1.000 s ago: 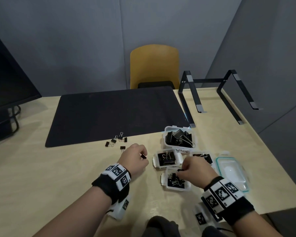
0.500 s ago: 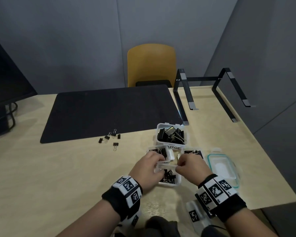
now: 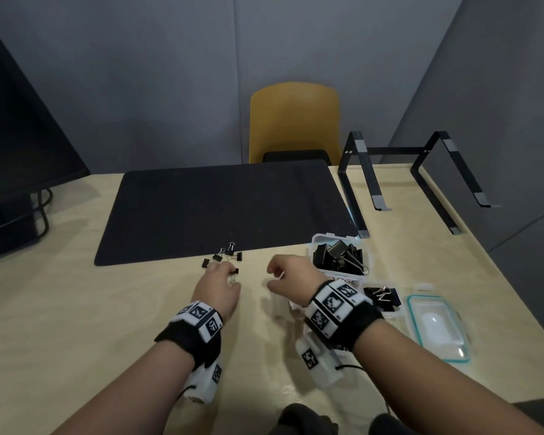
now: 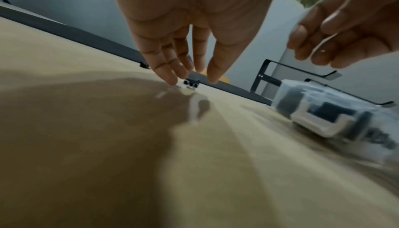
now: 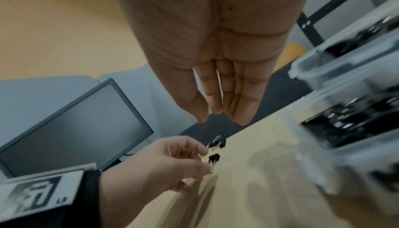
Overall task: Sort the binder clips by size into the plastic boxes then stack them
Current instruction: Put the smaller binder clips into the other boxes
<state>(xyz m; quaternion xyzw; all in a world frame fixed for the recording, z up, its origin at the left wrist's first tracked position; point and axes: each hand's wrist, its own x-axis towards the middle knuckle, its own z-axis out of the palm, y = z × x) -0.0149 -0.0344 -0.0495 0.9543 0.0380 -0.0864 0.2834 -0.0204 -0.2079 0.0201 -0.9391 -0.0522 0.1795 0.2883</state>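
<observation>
Change: half a second ago both hands were together over the small boxes; the left hand (image 3: 218, 288) has since gone out left to the loose clips, and the right hand (image 3: 291, 279) has lifted clear of the boxes.
Loose clips: a little cluster of small binder clips (image 3: 223, 256) lies on the table (image 3: 76, 324) at the near edge of the black mat (image 3: 220, 208), left of the boxes.
Left hand: fingers point down at the nearest clip (image 3: 235, 271); the left wrist view shows fingertips (image 4: 170, 80) and thumb a little apart on either side of it. From the right wrist view they seem to touch it, but I cannot tell if it is pinched.
Right hand: held above the table between the clips and the boxes, fingers loosely curled from above; its own wrist view shows them straight and close together, holding nothing.
Large box: an open clear box (image 3: 341, 260) full of big black clips stands just right of the right hand, at the mat's near right corner.
Other boxes: a second open box with clips (image 3: 382, 298) sits nearer, behind the right wrist; further boxes are mostly hidden under that wrist.
Lid: a teal-rimmed lid (image 3: 437, 328) lies flat at the far right, just beside the second box.
Surroundings: a yellow chair (image 3: 294, 120) beyond the table, a black metal stand (image 3: 412, 174) on the far right, a dark monitor (image 3: 19, 146) on the left.
</observation>
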